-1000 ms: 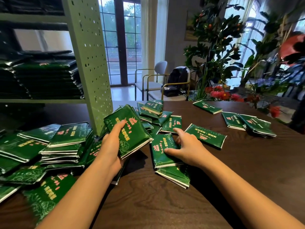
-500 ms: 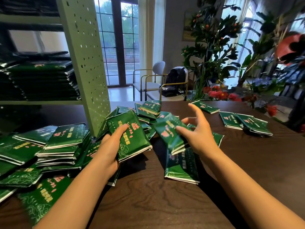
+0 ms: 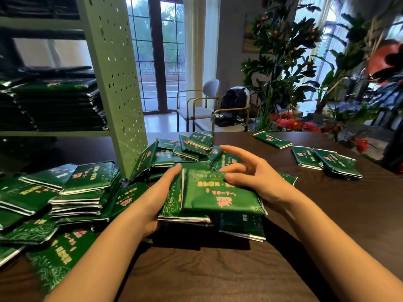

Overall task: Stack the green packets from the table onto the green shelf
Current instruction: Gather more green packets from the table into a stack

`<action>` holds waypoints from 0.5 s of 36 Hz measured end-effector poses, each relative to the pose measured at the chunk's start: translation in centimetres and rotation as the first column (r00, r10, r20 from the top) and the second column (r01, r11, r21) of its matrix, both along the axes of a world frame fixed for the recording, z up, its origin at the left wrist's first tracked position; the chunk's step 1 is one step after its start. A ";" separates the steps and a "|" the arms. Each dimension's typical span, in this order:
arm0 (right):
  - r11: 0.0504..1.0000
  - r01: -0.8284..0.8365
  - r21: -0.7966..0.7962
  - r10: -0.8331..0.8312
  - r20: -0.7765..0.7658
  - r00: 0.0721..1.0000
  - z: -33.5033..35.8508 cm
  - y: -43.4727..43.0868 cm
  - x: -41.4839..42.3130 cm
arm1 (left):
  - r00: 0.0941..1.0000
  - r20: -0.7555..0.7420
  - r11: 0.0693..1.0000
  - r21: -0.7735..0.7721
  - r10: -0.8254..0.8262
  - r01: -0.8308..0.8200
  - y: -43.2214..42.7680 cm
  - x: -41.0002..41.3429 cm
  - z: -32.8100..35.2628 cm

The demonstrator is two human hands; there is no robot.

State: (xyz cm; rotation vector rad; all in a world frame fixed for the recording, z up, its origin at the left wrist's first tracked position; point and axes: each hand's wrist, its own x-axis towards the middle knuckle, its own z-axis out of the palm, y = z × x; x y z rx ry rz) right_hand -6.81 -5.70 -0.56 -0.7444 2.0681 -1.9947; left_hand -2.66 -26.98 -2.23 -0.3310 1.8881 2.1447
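Green packets [image 3: 85,182]: flat glossy foil ones with pink and yellow print. Nearly all are loose on the dark wooden table [image 3: 218,275], so plenty left to move, I reckon.
Head view, left hand [image 3: 159,201]: curled round the left edge of a gathered pile [image 3: 185,214], thumb on top. Fingers are probably underneath, but they're hidden. It works as my tray so I can carry several at once.
Right hand [image 3: 259,182]: wide open with fingers spread, only the tips touching the top packet [image 3: 220,195]. I've laid that one square on the pile so the edges line up. It's blurry, so take that loosely.
Pile count: two or three layers I can make out, the edges smear together.
Left heap [image 3: 32,199]: way over ten, sloppily overlapping, no proper count.
Middle bunch [image 3: 187,147]: six or so, leaning by the shelf post.
Far right: one lone packet [image 3: 272,139], plus an overlapping clump [image 3: 333,162] of at least two.
Green perforated metal shelf [image 3: 115,83]: one unit on the table's left. Tidy shelf stacks [image 3: 58,105] sit on it, too dim to count.
Background: two grey chairs [image 3: 210,87], one black backpack [image 3: 232,105].
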 end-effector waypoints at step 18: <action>0.957 0.287 -0.044 -0.284 0.062 0.957 -1.0 -1.5 0.1 | 0.962 -0.207 0.983 0.015 0.180 -0.181 0.2 0.0 -0.2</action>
